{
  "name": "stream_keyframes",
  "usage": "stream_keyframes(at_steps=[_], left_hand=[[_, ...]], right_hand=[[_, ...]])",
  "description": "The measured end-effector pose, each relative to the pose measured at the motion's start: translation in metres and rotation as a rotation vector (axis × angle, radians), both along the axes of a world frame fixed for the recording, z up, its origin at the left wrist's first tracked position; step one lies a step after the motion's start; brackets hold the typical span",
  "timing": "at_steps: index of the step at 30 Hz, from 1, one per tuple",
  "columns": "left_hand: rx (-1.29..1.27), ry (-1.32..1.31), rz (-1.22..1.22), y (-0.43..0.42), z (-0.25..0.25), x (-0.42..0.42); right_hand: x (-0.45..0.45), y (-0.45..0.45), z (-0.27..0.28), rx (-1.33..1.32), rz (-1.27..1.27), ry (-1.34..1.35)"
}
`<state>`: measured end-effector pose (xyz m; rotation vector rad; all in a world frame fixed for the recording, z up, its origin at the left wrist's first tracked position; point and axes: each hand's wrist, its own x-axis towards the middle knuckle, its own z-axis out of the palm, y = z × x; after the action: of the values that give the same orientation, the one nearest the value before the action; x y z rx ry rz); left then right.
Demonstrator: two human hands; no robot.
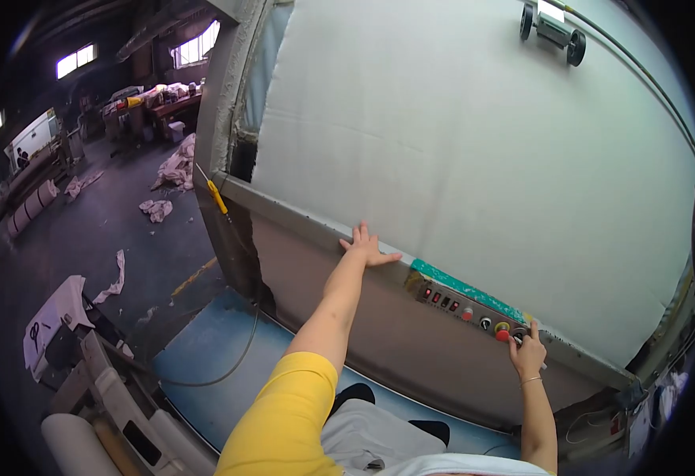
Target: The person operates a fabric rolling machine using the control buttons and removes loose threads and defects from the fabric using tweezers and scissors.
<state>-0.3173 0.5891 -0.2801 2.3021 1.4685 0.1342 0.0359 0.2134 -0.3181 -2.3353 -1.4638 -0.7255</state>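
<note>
My left hand [367, 247] lies with fingers spread on the machine's metal front rail [300, 220], its fingertips at the lower edge of a wide pale cloth [442, 159]. The cloth covers the sloping surface in front of me. My right hand [530, 353] is closed at the right end of a control panel [474, 310], index finger stretched up to the rail. A small dark and pale thing shows at its fingers; I cannot tell whether it is a knob or something held. Beside that hand is a red push button [503, 334]. Green tape [466, 287] runs above the panel.
A two-wheeled counter [553, 30] rests on the cloth near the top. A yellow-handled pointed tool [217, 196] is at the frame's left corner. Below lie a blue platform [212, 337] and a hose [246, 349]. Cloth heaps [177, 164] lie on the floor at left.
</note>
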Motion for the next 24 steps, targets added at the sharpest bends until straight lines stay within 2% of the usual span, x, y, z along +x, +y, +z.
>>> stream_keyframes(at_steps=[7,10,16,18,24], left_hand=[[-0.012,0.146,-0.063,-0.01,0.008,0.007],[0.037,0.191,0.006,-0.009,0.007,0.01],[0.098,0.161,-0.057,-0.004,0.006,0.004],[0.061,0.101,-0.089,-0.001,-0.004,0.005],[0.149,0.144,-0.171,0.03,-0.033,0.015]], right_hand=[[0.001,-0.004,-0.007,0.028,-0.068,-0.002],[-0.001,-0.002,-0.002,0.017,-0.065,0.029],[-0.002,0.001,-0.002,0.012,-0.077,0.033],[0.001,-0.002,-0.004,-0.02,-0.083,0.013],[0.006,-0.007,-0.01,0.003,-0.081,0.012]])
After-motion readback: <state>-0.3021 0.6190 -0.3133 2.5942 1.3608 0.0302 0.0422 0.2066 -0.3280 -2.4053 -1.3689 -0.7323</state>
